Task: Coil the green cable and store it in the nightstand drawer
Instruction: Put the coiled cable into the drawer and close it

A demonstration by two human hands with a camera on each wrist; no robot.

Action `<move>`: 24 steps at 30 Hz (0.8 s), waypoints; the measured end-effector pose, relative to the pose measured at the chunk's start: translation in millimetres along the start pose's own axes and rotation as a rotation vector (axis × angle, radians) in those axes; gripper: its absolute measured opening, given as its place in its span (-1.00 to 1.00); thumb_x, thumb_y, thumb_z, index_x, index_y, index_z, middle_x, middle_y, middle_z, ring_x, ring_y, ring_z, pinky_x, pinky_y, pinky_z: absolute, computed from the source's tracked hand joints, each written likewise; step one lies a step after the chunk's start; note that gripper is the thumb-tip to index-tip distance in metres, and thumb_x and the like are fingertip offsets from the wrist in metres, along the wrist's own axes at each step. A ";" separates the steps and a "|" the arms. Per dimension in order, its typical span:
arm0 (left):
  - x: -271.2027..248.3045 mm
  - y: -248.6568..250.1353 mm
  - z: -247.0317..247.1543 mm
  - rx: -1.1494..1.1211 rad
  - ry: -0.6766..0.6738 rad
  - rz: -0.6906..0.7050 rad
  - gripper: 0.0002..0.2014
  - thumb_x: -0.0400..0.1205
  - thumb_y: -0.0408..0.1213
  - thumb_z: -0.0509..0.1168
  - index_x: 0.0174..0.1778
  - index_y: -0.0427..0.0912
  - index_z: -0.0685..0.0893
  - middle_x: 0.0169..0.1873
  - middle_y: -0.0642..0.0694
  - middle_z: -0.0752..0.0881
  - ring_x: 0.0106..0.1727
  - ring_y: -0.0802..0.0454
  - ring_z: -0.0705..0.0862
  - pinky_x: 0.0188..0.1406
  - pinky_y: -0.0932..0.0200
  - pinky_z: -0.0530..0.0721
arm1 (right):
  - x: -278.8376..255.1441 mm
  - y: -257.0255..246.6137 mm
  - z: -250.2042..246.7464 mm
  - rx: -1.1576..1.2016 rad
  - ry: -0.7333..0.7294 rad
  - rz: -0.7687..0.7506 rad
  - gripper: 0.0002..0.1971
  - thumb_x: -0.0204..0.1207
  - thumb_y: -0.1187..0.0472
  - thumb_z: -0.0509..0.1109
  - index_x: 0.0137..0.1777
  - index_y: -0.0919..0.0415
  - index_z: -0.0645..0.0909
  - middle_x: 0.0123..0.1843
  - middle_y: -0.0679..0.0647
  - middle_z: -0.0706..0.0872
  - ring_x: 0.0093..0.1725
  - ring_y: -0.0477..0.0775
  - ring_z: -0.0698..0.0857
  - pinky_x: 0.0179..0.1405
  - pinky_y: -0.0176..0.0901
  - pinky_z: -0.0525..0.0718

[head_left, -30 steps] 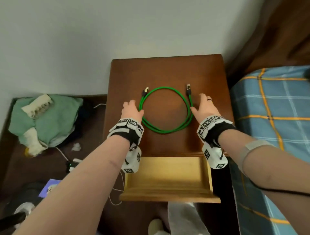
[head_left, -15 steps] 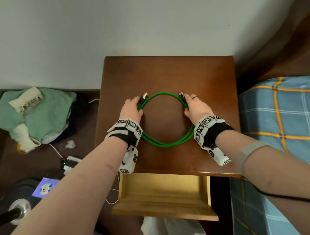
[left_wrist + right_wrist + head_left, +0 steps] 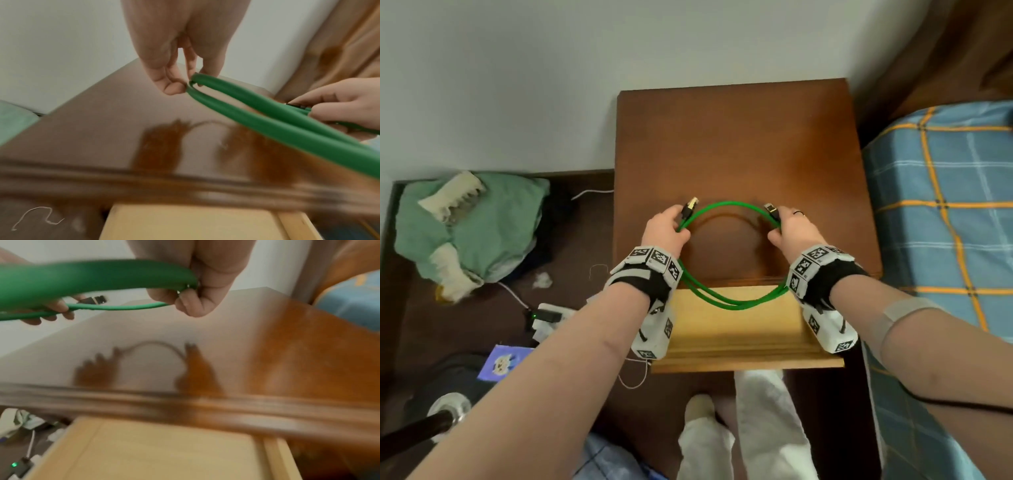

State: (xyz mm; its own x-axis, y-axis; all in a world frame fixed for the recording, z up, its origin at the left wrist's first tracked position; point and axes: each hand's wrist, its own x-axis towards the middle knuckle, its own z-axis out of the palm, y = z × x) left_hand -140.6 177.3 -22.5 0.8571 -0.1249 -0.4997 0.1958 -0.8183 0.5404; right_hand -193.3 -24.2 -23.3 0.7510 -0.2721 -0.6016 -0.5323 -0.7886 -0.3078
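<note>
A: Start at the left. What is the left hand point(image 3: 667, 230) doing?

B: Its fingers point(image 3: 174, 86) are curled in and pinch the left side of the green cable point(image 3: 729, 301), just under the left plug point(image 3: 689, 207). In the left wrist view two strands run out of that pinch, so it has the whole bundle and not one turn.

A: And the coil itself?

B: It hangs in the air between the two hands, a loop of a few turns. The far arc is over the nightstand point(image 3: 736, 137) surface, with its shadow below; the near arc sags over the open drawer point(image 3: 739, 339), not touching it as far as I can tell.

A: The right side?

B: The right hand point(image 3: 791, 233) mirrors it: fingers point(image 3: 192, 305) pressed shut round the strands beside the right plug point(image 3: 771, 209), which sticks out far of the grip.

A: So how should the placing go?

B: I'd judge the coiling done and the storing in hand. Keep both pinches firm so the turns don't spring apart, bring the hands nearer until the far arc also clears the nightstand's front edge, then lower level. The loop looks almost as wide as the drawer, so draw the hands a little together to narrow it.

A: Risks?

B: Releasing one side first; the cable looks stiff and may uncoil. Let the near arc touch down, then let go with both hands together, plugs tucked inside.
</note>
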 end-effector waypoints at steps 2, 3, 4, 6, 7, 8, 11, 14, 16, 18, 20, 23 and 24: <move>-24.5 -6.8 0.1 -0.023 -0.031 0.010 -0.51 0.60 -0.39 0.24 0.50 -0.15 0.45 0.26 -0.26 0.66 0.27 -0.18 0.63 0.26 0.10 0.56 | -22.5 3.7 11.5 0.034 -0.009 0.034 -0.60 0.57 0.31 0.18 0.41 0.33 0.34 0.35 0.39 0.50 0.23 0.42 0.59 0.13 0.11 0.54; -34.9 -9.0 0.6 -0.012 -0.039 0.024 -0.52 0.62 -0.39 0.22 0.50 -0.17 0.45 0.27 -0.27 0.66 0.28 -0.19 0.63 0.28 0.08 0.56 | -31.6 5.3 15.6 0.048 -0.012 0.045 -0.60 0.58 0.32 0.17 0.41 0.34 0.33 0.35 0.40 0.51 0.23 0.42 0.59 0.09 0.08 0.53; -44.0 -11.2 2.2 0.010 -0.043 0.042 -0.54 0.63 -0.40 0.20 0.49 -0.20 0.46 0.28 -0.28 0.66 0.30 -0.20 0.62 0.30 0.06 0.56 | -39.6 7.2 19.6 0.060 -0.014 0.051 -0.60 0.58 0.33 0.16 0.41 0.35 0.32 0.34 0.41 0.51 0.22 0.43 0.60 0.05 0.06 0.52; -60.0 -15.4 8.4 0.054 -0.050 0.076 -0.57 0.65 -0.41 0.17 0.48 -0.24 0.45 0.29 -0.30 0.66 0.32 -0.21 0.62 0.34 0.02 0.54 | -54.5 13.3 27.2 0.085 -0.012 0.067 -0.60 0.59 0.35 0.14 0.42 0.36 0.30 0.34 0.43 0.51 0.22 0.44 0.59 0.10 0.10 0.52; -66.5 -17.8 12.8 0.064 -0.056 0.083 -0.57 0.66 -0.41 0.16 0.48 -0.24 0.44 0.31 -0.29 0.65 0.34 -0.21 0.61 0.37 0.01 0.53 | -60.2 17.4 30.9 0.092 -0.010 0.078 -0.59 0.59 0.35 0.14 0.43 0.36 0.29 0.34 0.44 0.51 0.23 0.44 0.59 0.15 0.14 0.53; -72.1 -20.3 18.4 0.068 -0.068 0.083 -0.57 0.67 -0.42 0.15 0.49 -0.25 0.43 0.32 -0.29 0.65 0.35 -0.21 0.60 0.39 0.01 0.52 | -65.0 22.7 35.5 0.094 -0.012 0.089 -0.58 0.59 0.35 0.13 0.44 0.36 0.28 0.35 0.44 0.50 0.24 0.44 0.59 0.20 0.17 0.52; -85.3 -28.5 37.7 0.085 -0.122 0.059 -0.57 0.68 -0.43 0.13 0.50 -0.26 0.41 0.34 -0.31 0.63 0.37 -0.22 0.58 0.40 0.00 0.51 | -76.6 40.5 50.2 0.076 -0.044 0.112 -0.54 0.58 0.35 0.14 0.49 0.37 0.25 0.36 0.45 0.51 0.27 0.43 0.57 0.24 0.16 0.51; -93.5 -38.2 58.8 0.093 -0.174 0.008 -0.55 0.69 -0.43 0.11 0.55 -0.27 0.35 0.39 -0.31 0.59 0.42 -0.21 0.55 0.41 0.04 0.49 | -82.6 59.9 66.8 0.000 -0.070 0.095 -0.55 0.55 0.36 0.17 0.45 0.40 0.30 0.32 0.46 0.55 0.30 0.41 0.54 0.19 0.13 0.54; -98.6 -44.1 70.4 0.080 -0.187 -0.033 -0.56 0.69 -0.44 0.10 0.53 -0.25 0.38 0.39 -0.30 0.60 0.39 -0.21 0.57 0.36 0.07 0.52 | -83.3 71.4 76.7 -0.053 -0.095 0.075 -0.58 0.54 0.32 0.19 0.40 0.40 0.36 0.29 0.42 0.58 0.30 0.37 0.54 0.19 0.12 0.56; -104.0 -49.5 80.3 0.096 -0.191 -0.082 -0.57 0.69 -0.43 0.11 0.52 -0.22 0.41 0.36 -0.29 0.62 0.34 -0.21 0.61 0.28 0.05 0.57 | -81.8 80.8 85.7 -0.107 -0.143 0.041 -0.60 0.54 0.29 0.20 0.37 0.38 0.41 0.28 0.38 0.59 0.28 0.35 0.55 0.15 0.10 0.57; -105.4 -55.0 92.1 0.120 -0.215 -0.122 -0.54 0.69 -0.41 0.12 0.55 -0.21 0.36 0.37 -0.29 0.61 0.32 -0.22 0.62 0.26 0.02 0.59 | -77.3 88.6 92.2 -0.164 -0.168 0.020 -0.62 0.54 0.27 0.21 0.34 0.36 0.44 0.26 0.33 0.60 0.26 0.32 0.56 0.06 0.05 0.57; -95.8 -61.7 111.8 0.148 -0.238 -0.161 -0.53 0.68 -0.40 0.15 0.55 -0.22 0.37 0.36 -0.28 0.62 0.29 -0.21 0.63 0.22 0.05 0.60 | -60.8 96.7 98.5 -0.224 -0.216 0.027 -0.66 0.55 0.22 0.24 0.28 0.35 0.52 0.15 0.28 0.64 0.18 0.28 0.60 -0.02 0.01 0.59; -89.5 -63.7 118.4 0.152 -0.237 -0.174 -0.54 0.67 -0.40 0.16 0.54 -0.21 0.39 0.34 -0.27 0.64 0.27 -0.21 0.64 0.17 0.07 0.61 | -52.9 99.5 101.4 -0.213 -0.239 0.045 -0.67 0.55 0.20 0.25 0.25 0.35 0.56 0.02 0.25 0.66 0.08 0.27 0.62 -0.07 0.00 0.60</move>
State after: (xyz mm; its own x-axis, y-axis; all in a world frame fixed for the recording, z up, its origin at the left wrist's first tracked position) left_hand -286.2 174.2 -92.3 0.6793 -0.0885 -0.7285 0.2406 -0.9110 0.3350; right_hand -325.6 -32.4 -96.8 0.6019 -0.1922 -0.7751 -0.4503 -0.8833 -0.1306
